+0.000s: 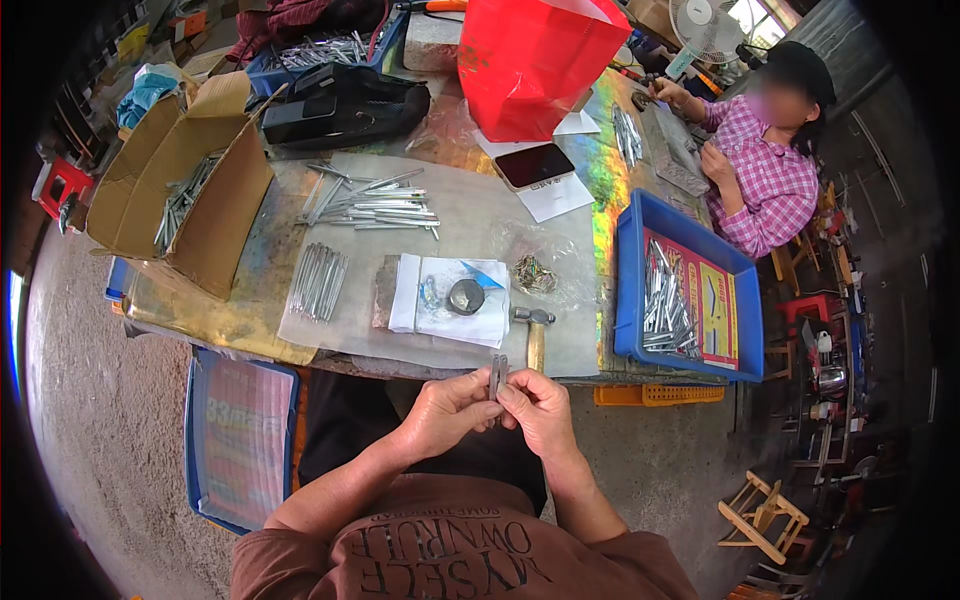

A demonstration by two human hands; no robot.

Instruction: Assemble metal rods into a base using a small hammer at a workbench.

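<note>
The slim grey metal piece [498, 372] stands roughly upright between the two hands, in front of the table's near edge. The left hand [447, 412] has thumb and fingers clamped on it from the left; the right hand [538, 408] pinches it from the right, fingertips closed and close to those of the left. Just beyond, a hammer [536, 345] lies on the table, its head pointing away from the person. Left of the hammer is a stack of white paper [420, 318], with a dark round block [466, 296] resting on top. Near the stack's right side, small metal bits [533, 275] lie on clear plastic. Further left is a neat row of metal rods [318, 283], with a looser rod pile [390, 209] behind it. A phone [535, 166] lies beyond the stack. A cardboard box [222, 235] at left and a blue tray [629, 300] at right both contain rods. A co-worker [775, 190] in a checked shirt sits at the far right.
</note>
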